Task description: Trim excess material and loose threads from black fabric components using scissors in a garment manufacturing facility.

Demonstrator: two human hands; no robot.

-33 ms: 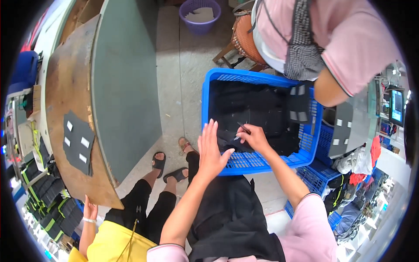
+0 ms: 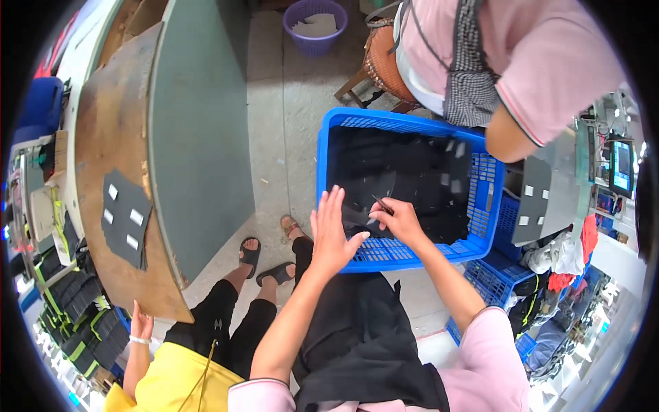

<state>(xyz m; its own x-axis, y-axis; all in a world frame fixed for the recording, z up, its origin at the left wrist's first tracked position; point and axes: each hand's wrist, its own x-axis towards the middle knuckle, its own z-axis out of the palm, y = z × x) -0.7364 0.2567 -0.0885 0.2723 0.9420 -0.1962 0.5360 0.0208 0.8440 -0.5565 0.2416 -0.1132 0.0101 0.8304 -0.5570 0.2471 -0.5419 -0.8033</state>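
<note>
A blue plastic crate (image 2: pixel 405 254) stands on the floor in front of me, filled with black fabric pieces (image 2: pixel 405 172), some bearing small white tags. My left hand (image 2: pixel 331 233) hovers flat over the crate's near left rim, fingers spread, holding nothing. My right hand (image 2: pixel 400 221) rests on the black fabric inside the near edge and pinches a thin metal tool (image 2: pixel 382 204) that points up and left. A black cloth (image 2: pixel 357 323) lies across my lap below the crate.
A person in a pink top (image 2: pixel 522 55) leans over the crate's far right corner. Another person in yellow (image 2: pixel 171 374) sits at lower left, sandalled feet (image 2: pixel 268 264) beside the crate. A brown table (image 2: pixel 117 137) carries a grey tagged piece (image 2: pixel 123 216). A purple basket (image 2: pixel 314 27) stands beyond.
</note>
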